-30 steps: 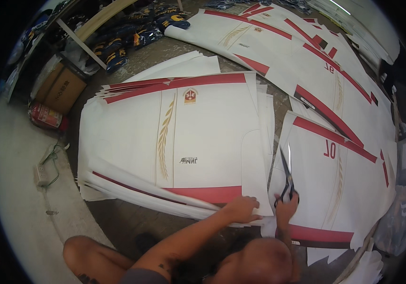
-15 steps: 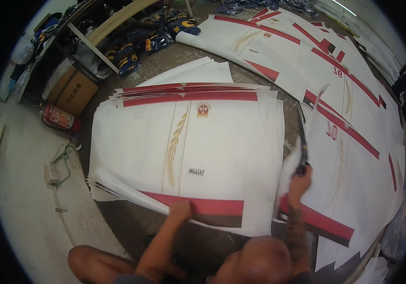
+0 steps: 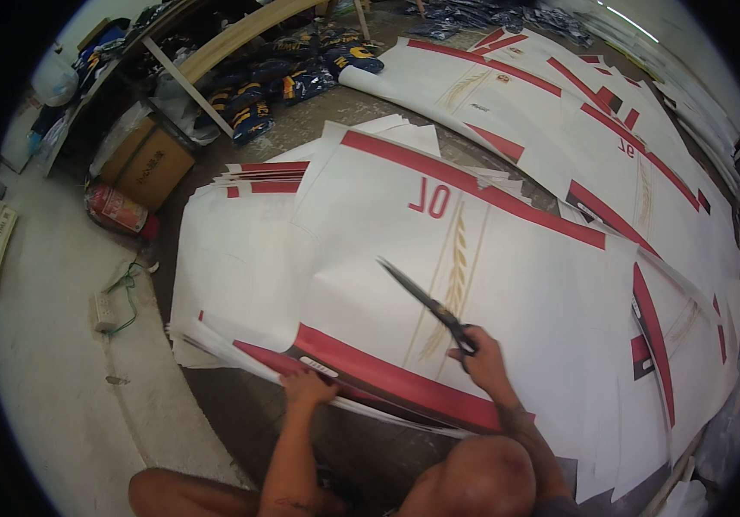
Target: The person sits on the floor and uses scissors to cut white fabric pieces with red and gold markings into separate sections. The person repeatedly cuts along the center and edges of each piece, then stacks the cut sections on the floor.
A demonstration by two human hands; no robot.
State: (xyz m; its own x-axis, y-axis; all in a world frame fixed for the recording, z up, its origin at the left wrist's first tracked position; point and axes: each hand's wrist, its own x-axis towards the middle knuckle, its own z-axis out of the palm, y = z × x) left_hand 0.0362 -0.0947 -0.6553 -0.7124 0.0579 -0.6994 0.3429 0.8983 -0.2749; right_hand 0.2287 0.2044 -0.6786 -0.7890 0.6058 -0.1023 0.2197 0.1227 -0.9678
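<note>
A large white printed sheet [image 3: 370,241] with red bands, red digits and a gold leaf pattern lies over a stack of similar sheets [image 3: 232,241] on the floor. My right hand [image 3: 483,358] is closed round the handles of black scissors [image 3: 428,302] above this sheet, their long blades pointing to the far left. At the near edge, my left hand [image 3: 308,388] has its fingers bent over the sheet's red and dark border, gripping it. The fingertips' undersides are hidden.
More printed sheets [image 3: 585,146] are spread out at the far right. Bagged dark garments [image 3: 301,73] lie beside a wooden-edged table [image 3: 249,39] at the far left. A cardboard box [image 3: 147,164], a fire extinguisher [image 3: 120,211] and a power socket [image 3: 106,310] stand along the left.
The sheet with red digits has come from the right onto the stack, covering the leaf-patterned sheet there. My right hand has moved left with the scissors. My left hand has shifted slightly left.
</note>
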